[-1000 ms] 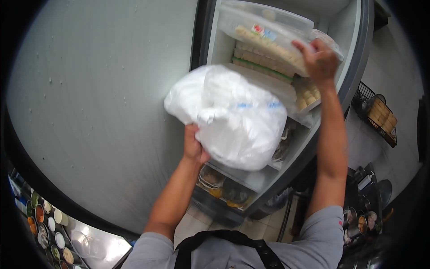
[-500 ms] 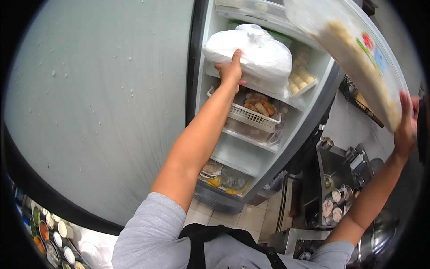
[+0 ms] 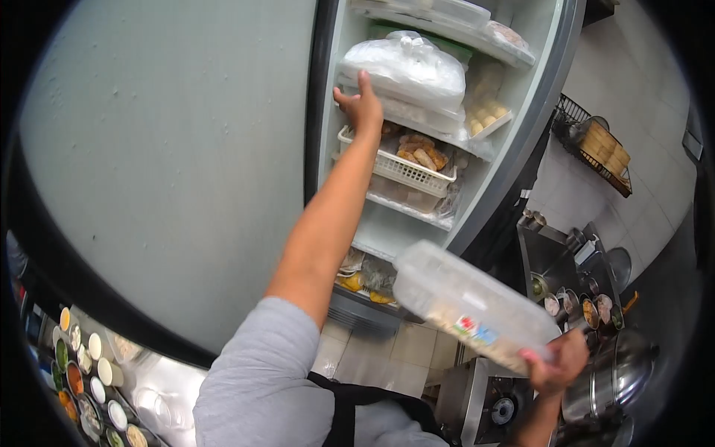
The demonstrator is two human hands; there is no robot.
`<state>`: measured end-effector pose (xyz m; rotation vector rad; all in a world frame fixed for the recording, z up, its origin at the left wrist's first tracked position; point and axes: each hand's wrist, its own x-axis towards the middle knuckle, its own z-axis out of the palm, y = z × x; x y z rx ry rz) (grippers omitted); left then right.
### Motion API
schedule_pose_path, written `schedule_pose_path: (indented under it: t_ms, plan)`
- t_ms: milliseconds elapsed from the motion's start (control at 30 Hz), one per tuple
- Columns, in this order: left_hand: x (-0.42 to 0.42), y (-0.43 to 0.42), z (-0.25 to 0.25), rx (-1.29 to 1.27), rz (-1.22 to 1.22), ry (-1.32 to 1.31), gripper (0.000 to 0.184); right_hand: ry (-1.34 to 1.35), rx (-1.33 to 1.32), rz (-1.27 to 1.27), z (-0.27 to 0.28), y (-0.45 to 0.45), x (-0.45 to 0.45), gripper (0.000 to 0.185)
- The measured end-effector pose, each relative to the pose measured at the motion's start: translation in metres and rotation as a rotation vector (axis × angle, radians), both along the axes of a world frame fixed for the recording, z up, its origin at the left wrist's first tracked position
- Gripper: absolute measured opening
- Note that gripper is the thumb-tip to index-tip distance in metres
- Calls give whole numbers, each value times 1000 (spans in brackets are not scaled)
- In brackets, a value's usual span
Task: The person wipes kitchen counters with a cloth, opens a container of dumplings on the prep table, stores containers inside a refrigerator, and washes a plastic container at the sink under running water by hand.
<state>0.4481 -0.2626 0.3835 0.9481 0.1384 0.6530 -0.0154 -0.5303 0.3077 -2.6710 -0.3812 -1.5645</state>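
My left hand (image 3: 362, 110) is raised inside the upright fridge, at the front left of a knotted white plastic bag (image 3: 408, 68). Its thumb and a finger are spread; whether the palm touches the bag I cannot tell. Under the bag is a clear container (image 3: 417, 113) on the same shelf. Down at the right, my right hand (image 3: 560, 363) grips one end of a long translucent plastic container (image 3: 477, 298). This container is tilted, carries a coloured label and has something pale along its lower side.
The fridge door (image 3: 171, 171) stands wide at the left. Below the bag sits a white basket (image 3: 413, 175) of browned food; a tray (image 3: 488, 123) of pale rolls is beside it. Ingredient tubs (image 3: 97, 380) fill the lower left. A gas burner (image 3: 503, 410) and large metal pot (image 3: 611, 380) are lower right.
My right hand has brought the long container down from the upper right to below the fridge shelves. The bag sits slightly further back, and my left hand has shifted left, its fingers loosened.
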Motion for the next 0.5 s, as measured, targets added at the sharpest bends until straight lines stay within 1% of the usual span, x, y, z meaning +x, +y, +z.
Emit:
schedule_pose_path:
  t_ms: [33, 67, 100, 133, 167, 200, 233, 267, 300, 333, 367, 400, 433, 467, 500]
  plan:
    - [-55, 11, -12, 36, -120, -155, 80, 54, 34, 47, -17, 3, -4, 59]
    - [-126, 21, -38, 73, -246, -304, 67, 111, 71, 91, -33, 3, -12, 58]
    - [-164, 32, -78, 316, -38, -517, 38, 138, 84, 101, -53, -1, -21, 57]
    - [-228, 41, -105, 354, 51, -594, 31, 155, 103, 106, -73, -4, -27, 55]
    - [-267, 74, -127, 829, 468, -944, 28, 156, 89, 114, -92, -9, -36, 56]
    - [-306, 90, -141, 767, 727, -1109, 30, 179, 107, 111, -106, -14, -47, 56]
    - [-344, 119, -141, 773, 1088, -1136, 31, 201, 124, 112, -119, -17, -58, 56]
    - [-378, 139, -135, 637, 1216, -1013, 33, 223, 145, 115, -131, -20, -70, 56]
    - [-403, 149, -104, 621, 1580, -918, 35, 235, 166, 113, -141, -24, -82, 55]
    - [-432, 169, -95, 704, 1563, -595, 39, 236, 163, 118, -149, -29, -95, 54]
    - [-449, 202, -98, 875, 1382, -443, 42, 241, 162, 124, -156, -33, -107, 54]
    - [-454, 222, -107, 427, 907, -207, 45, 251, 163, 126, -162, -37, -121, 53]
    - [-444, 267, -126, 429, 575, -200, 51, 252, 155, 134, -164, -38, -134, 52]
    - [-438, 275, -121, 400, 415, -191, 56, 286, 171, 125, -167, -41, -150, 51]
    - [-432, 276, -122, 426, 476, -152, 68, 316, 189, 116, -170, -42, -164, 51]
